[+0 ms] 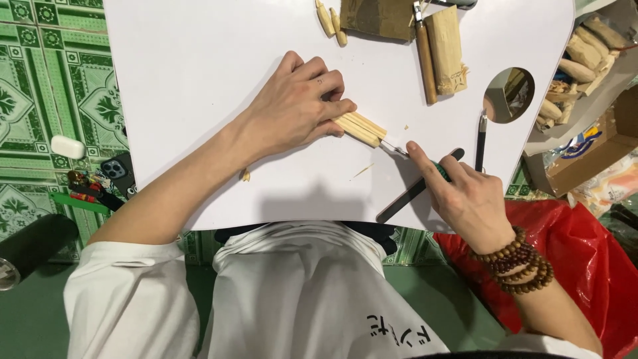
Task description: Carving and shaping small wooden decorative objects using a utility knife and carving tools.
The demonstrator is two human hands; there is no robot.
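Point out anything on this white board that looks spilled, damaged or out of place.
Only small debris: a wood chip lies by the left forearm, and a thin sliver lies below the grooved wood piece that the left hand holds. Nothing looks damaged.

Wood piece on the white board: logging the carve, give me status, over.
Left hand pins the grooved wood piece flat. Right hand grips carving knife, blade at its end. Dark file lies under the right hand.
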